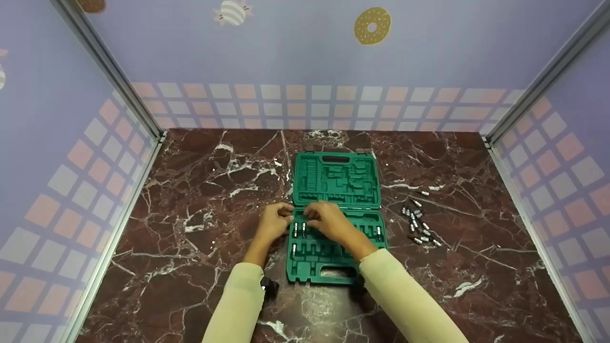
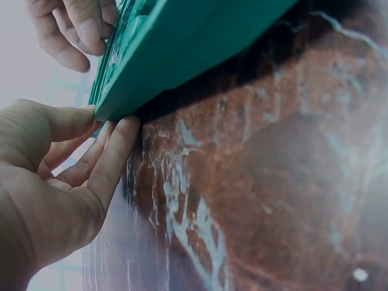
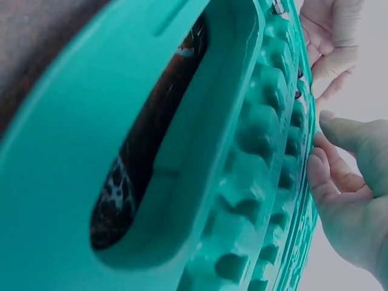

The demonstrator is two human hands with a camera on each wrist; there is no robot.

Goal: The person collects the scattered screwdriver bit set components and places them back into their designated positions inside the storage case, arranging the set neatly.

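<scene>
A green plastic case [image 1: 336, 257] lies unfolded on the table, its far half [image 1: 336, 190] bearing moulded recesses. My left hand [image 1: 274, 221] is at the case's left edge near the hinge; in the left wrist view its thumb [image 2: 73, 123] lies on the edge, with fingers against the underside. My right hand [image 1: 329, 221] is over the upper left slots of the near half. Its thumb and fingers stand apart in the right wrist view, and no part shows between them. Metal sockets [image 1: 303, 229] sit upright in the left slots, and another socket [image 1: 379, 231] stands at the right.
A loose pile of small metal sockets and bits [image 1: 415, 221] lies on the dark marbled table [image 1: 214, 214] right of the case. Patterned panels [image 1: 305, 57] enclose the table at the back and both sides.
</scene>
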